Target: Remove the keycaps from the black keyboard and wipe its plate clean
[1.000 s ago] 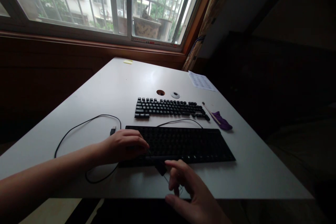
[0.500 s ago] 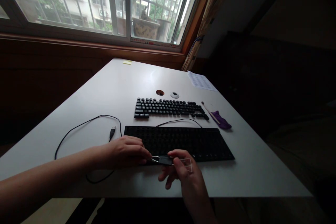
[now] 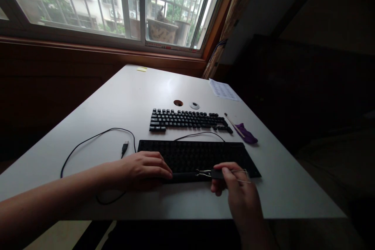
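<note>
A black keyboard base (image 3: pixel 234 156) lies near the table's front edge, its surface dark. My left hand (image 3: pixel 149 168) rests at its front left corner, fingers together and bent over the front edge; the thumb is mostly hidden. In my right hand (image 3: pixel 238 187), a wire keycap puller (image 3: pixel 216 174) with a black grip is pinched between thumb and fingers. The puller's wire tips point left and are over the base's front edge. Behind the base, loose black keycaps (image 3: pixel 187 119) are laid out in keyboard rows.
A black cable (image 3: pixel 96 136) loops on the left, with its USB plug (image 3: pixel 125 147). On the right are a thin brush (image 3: pixel 234 125) and a purple cloth (image 3: pixel 246 133). Farther back sit a round cable hole (image 3: pixel 178 103), a ring cover (image 3: pixel 194 105) and a printed sheet (image 3: pixel 224 90).
My right hand has moved to the right with the keycap puller, taking its wire tips away from my left fingers. My left hand has stayed almost in place at the keyboard's edge.
</note>
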Available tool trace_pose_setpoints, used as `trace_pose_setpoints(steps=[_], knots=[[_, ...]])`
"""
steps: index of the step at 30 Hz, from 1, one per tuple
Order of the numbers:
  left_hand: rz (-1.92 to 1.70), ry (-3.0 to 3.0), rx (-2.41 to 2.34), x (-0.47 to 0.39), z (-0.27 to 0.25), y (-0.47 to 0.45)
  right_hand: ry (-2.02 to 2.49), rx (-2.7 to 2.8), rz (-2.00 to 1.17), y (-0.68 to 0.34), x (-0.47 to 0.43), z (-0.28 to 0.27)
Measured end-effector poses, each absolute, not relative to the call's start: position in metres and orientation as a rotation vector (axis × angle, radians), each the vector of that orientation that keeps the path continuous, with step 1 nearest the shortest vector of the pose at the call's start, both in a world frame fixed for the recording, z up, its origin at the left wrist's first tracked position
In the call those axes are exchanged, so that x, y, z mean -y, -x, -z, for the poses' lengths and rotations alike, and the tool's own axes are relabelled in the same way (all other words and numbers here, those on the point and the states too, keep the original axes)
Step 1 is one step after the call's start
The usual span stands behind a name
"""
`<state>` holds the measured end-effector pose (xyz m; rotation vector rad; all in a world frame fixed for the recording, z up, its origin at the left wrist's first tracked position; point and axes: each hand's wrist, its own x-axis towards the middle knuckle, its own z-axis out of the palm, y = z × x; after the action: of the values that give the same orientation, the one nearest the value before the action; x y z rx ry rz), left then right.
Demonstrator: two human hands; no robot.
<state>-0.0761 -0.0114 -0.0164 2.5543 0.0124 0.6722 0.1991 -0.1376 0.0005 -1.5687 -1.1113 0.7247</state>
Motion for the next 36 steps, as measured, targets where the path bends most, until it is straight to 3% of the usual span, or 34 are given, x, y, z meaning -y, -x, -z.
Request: trace_pose_setpoints(steps=[7,24,36], knots=[[-0.497,-2.671,-0.089,0.012,0.016,0.075,1.697,1.291,-0.792,-0.216,0.127,-0.001],[-0.543,-2.679,-0.143,0.012,0.026,0.073,1.685,1.594,-1.149,-0.203,0.062,-0.027],[-0.549,-2.67,-0.132,0.012,0.023,0.071,1.641,2.032,-0.63,-0.192,0.092,-0.026]])
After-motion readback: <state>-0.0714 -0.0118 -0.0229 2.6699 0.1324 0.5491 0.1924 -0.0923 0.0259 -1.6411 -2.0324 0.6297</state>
